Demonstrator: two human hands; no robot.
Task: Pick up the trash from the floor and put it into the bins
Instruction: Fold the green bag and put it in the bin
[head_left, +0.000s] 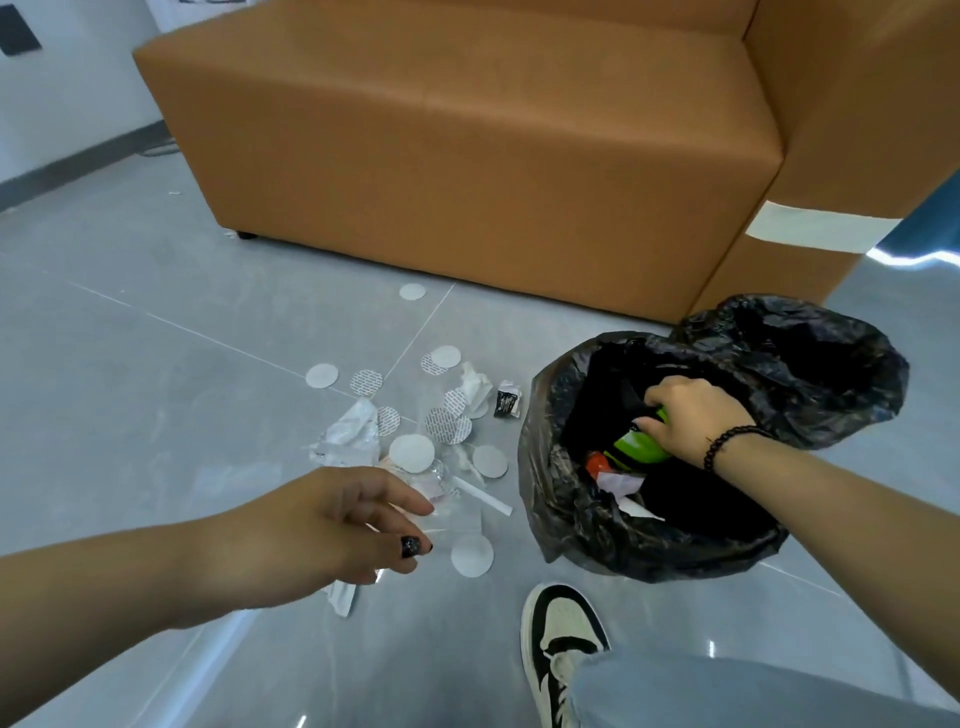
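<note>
Trash lies scattered on the grey floor: several white paper discs (411, 452), crumpled tissue (349, 434), clear plastic wrap (447, 512), a paper strip (483, 494) and a small black packet (507, 400). A bin lined with a black bag (571, 514) stands to the right of the pile. My right hand (691, 415) is inside the bin's mouth, shut on a green bottle (640, 446). A red item (597, 462) and white paper (621, 483) sit in the bin. My left hand (358, 525) hovers low over the plastic wrap, fingers apart, holding nothing.
A tan sofa (467, 145) stands behind the trash, its base close to the bin. A second black-bagged bin (810, 358) stands behind the first. My black-and-white shoe (561, 639) and jeans leg are in front of the bin. One disc (412, 291) lies near the sofa.
</note>
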